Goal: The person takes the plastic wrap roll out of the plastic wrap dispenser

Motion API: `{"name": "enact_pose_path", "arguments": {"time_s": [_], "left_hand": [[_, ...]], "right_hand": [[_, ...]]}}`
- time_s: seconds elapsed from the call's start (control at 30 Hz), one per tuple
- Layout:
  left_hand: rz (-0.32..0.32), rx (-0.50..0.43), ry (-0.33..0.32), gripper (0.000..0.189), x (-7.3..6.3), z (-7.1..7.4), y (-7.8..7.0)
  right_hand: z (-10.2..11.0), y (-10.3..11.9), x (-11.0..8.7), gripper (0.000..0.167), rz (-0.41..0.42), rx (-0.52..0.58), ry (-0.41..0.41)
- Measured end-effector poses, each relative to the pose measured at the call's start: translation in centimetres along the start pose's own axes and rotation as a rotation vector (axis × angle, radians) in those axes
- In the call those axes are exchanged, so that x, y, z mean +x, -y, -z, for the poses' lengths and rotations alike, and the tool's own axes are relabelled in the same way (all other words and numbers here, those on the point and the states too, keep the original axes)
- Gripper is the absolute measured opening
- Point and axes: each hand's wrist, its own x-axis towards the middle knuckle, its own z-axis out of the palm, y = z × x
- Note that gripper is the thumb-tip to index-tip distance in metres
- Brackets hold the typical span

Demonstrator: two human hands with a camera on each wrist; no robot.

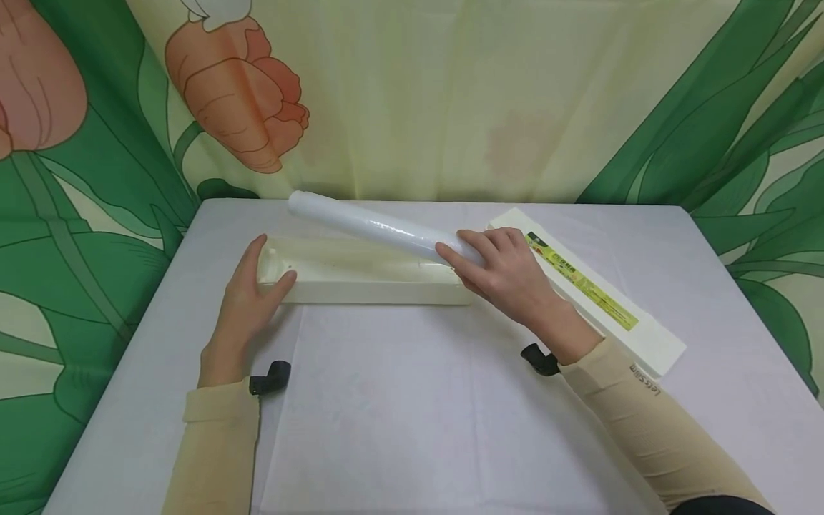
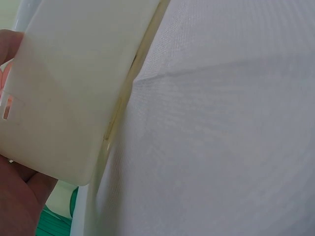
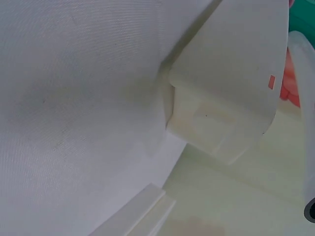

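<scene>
A roll of clear plastic film [image 1: 370,224] slants above a long white open-topped box [image 1: 373,293], its left end raised. My right hand [image 1: 508,275] grips the roll by its right end, near the box's right end. The roll [image 3: 304,123] and its dark hollow core also show at the edge of the right wrist view. Around the box's left end my left hand [image 1: 241,307] holds on, thumb at the front edge and fingers behind. In the left wrist view the box's front wall [image 2: 78,88] fills the left side, with a small slot in it.
The long white lid [image 1: 650,347] with a yellow-green label [image 1: 582,282] lies slanted on the right, partly behind my right forearm. A white cloth [image 1: 380,415] covers the table. Behind its far edge hangs a curtain [image 1: 438,107] printed with flowers and leaves.
</scene>
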Motion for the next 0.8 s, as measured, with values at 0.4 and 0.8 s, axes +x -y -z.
{"name": "enact_pose_path", "arguments": {"time_s": [0.4, 0.8], "left_hand": [[0.026, 0.008, 0.005, 0.080, 0.0, 0.0, -0.1], [0.012, 0.008, 0.001, 0.079, 0.0, 0.0, 0.0]], "right_hand": [[0.8, -0.4, -0.7, 0.039, -0.024, -0.007, 0.019], [1.9, -1.0, -1.6, 0.047, -0.066, -0.009, 0.044]]}}
